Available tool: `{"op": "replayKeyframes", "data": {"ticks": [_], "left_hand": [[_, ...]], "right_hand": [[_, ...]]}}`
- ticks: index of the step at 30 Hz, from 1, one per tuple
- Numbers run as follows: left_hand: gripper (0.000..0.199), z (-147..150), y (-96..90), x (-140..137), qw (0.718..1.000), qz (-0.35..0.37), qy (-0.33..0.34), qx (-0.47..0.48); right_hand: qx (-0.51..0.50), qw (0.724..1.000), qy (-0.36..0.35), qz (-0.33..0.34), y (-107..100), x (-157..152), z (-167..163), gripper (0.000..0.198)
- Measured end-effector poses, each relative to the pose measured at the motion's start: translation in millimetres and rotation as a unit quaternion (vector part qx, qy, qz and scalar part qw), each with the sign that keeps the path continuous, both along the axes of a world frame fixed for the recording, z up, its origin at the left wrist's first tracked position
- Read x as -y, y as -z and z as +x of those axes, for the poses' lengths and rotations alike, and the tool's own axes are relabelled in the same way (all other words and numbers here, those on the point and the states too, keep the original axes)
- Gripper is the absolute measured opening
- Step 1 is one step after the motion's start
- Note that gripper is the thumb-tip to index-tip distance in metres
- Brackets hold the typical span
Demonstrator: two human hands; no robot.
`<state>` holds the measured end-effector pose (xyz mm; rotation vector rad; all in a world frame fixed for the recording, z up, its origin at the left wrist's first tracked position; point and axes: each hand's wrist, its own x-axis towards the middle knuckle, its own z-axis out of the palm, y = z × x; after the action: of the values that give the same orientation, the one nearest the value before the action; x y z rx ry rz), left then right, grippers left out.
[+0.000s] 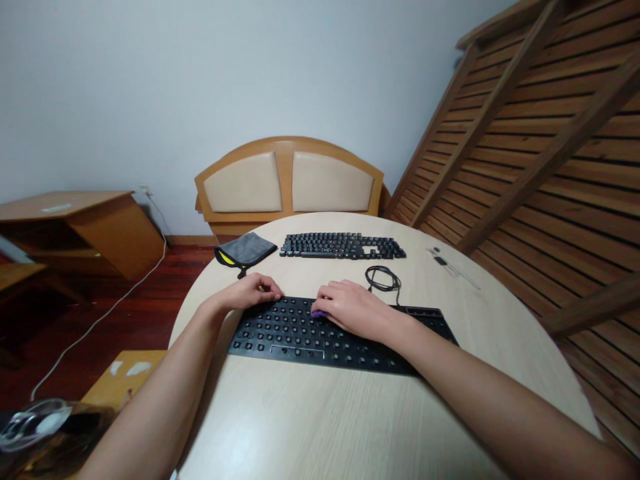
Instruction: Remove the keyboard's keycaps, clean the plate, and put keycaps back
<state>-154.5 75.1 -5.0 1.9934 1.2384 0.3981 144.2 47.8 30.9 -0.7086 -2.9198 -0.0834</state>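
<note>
A black keyboard base (295, 327) without its keycaps lies flat on the round table, its rows of switches bare. At its far left edge, my left hand (255, 291) grips the rim with thumb and fingers bent together. My right hand (350, 307) rests over the upper middle of the base, fingers closed on a small purple thing (319, 313); most of it is hidden, so its kind does not show. Black keycaps (320, 245) lie behind, laid out in keyboard order with a gap towards the right. A coiled black cable (383, 279) runs from the base's far edge.
A grey cloth (247, 249) with black and yellow edging lies at the table's far left. Small thin tools (453, 268) lie at the right on the pale round table (310, 427). Wooden slats lean at the right; a low cabinet (100, 227) stands left.
</note>
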Motion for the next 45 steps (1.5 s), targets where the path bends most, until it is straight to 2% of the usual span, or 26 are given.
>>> {"op": "replayKeyframes", "data": {"ticks": [5,8,14,20,25,29,34,36,41,45], "left_hand": [[0.038,0.1,-1.7,1.0,1.0,0.0,-0.001,-0.001],[0.039,-0.1,-2.6,1.6,1.0,0.0,-0.002,0.0],[0.04,2.1,-4.3,3.0,1.0,0.0,0.004,-0.001],[0.04,3.0,-5.8,3.1,1.0,-0.003,0.011,-0.005],[0.032,7.6,-6.7,6.5,1.0,0.01,0.009,-0.014],[0.026,26.0,-6.6,14.5,0.999,0.037,0.015,-0.02],[0.029,48.5,-1.6,20.3,0.983,0.153,0.079,-0.055],[0.029,51.5,1.4,19.5,0.98,0.168,0.092,-0.05],[0.028,50.6,4.5,16.7,0.985,0.144,0.087,-0.031],[0.03,49.6,4.2,16.3,0.991,0.111,0.075,-0.023]], "right_hand": [[0.055,0.998,0.037,-0.009,-4.9,5.8,-1.2,0.017],[0.037,0.997,0.06,0.008,-9.5,7.4,-4.4,0.016],[0.05,0.998,0.029,-0.01,-1.1,11.0,-16.7,0.021],[0.104,0.988,0.11,-0.042,-16.1,16.7,-19.3,0.018],[0.095,0.984,0.134,-0.067,-18.3,14.8,-13.1,0.018],[0.052,0.986,0.132,-0.088,-10.7,12.8,-8.8,0.02],[0.022,0.989,0.121,-0.086,-0.4,12.5,-13.8,0.018],[0.024,0.99,0.119,-0.074,3.9,13.9,-17.8,0.016],[0.012,0.99,0.13,-0.055,10.5,18.2,-23.1,0.017],[0.035,0.99,0.126,-0.06,4.1,20.1,-15.2,0.018]]}}
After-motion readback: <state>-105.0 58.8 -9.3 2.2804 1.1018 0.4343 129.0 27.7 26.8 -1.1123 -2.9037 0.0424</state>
